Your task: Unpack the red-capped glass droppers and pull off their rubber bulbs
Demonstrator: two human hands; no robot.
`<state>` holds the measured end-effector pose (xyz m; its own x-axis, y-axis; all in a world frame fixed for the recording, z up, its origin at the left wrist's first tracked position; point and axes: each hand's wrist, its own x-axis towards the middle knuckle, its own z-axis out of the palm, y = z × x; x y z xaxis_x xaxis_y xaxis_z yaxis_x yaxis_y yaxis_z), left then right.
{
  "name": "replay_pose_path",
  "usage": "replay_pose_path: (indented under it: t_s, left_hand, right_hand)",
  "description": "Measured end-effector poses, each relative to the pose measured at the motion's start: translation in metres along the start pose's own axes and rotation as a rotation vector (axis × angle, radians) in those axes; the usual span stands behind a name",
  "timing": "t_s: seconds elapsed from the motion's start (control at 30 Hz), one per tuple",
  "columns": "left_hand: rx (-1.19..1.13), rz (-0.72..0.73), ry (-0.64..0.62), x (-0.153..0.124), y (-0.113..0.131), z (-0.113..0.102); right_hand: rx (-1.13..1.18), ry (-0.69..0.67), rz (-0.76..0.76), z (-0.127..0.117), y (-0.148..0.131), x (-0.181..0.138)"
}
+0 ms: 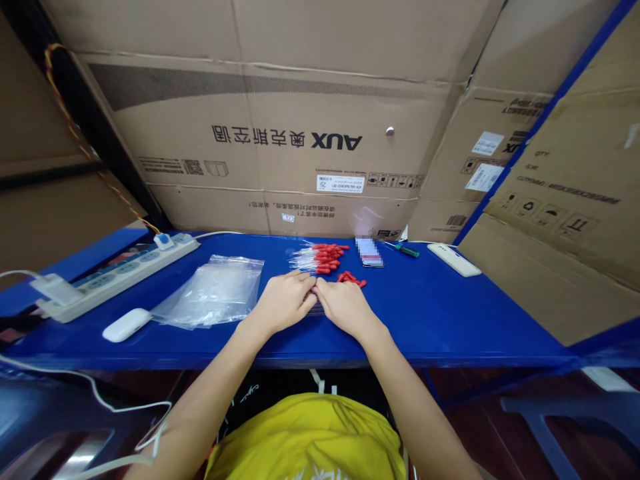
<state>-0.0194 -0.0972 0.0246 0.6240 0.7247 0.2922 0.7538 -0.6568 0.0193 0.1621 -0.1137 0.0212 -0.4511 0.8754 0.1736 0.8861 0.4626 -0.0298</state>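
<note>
My left hand and my right hand meet over the blue table. The fingers of both are closed in a pinch, fingertips almost touching. Whatever sits between them is hidden. Thin dark metal-looking rods show in part under the hands. Just beyond lies a pile of thin pale sticks with red ends, the ends pointing right. Several loose red caps or handles lie beside my right fingers. Clear plastic bags are stacked to the left of my left hand.
A phone, a green-handled screwdriver and a white oblong case lie at the back right. A white power strip and a white rounded device stand left. Cardboard walls the blue table.
</note>
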Motion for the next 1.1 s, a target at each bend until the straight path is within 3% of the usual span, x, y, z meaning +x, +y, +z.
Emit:
replay_pose_path:
  t_s: [0.5, 0.73, 1.1]
  left_hand:
    - [-0.063, 0.059, 0.007, 0.000, -0.002, -0.001]
    - [-0.141, 0.079, 0.098, -0.001, -0.011, -0.002]
    - [-0.105, 0.139, 0.026, -0.006, -0.023, -0.017]
  right_hand:
    - [-0.018, 0.024, -0.069, 0.003, 0.007, -0.001]
    - [0.052, 0.119, -0.005, 0.000, 0.011, -0.003]
    - [0.111, 0.186, -0.116, -0.002, 0.019, -0.009]
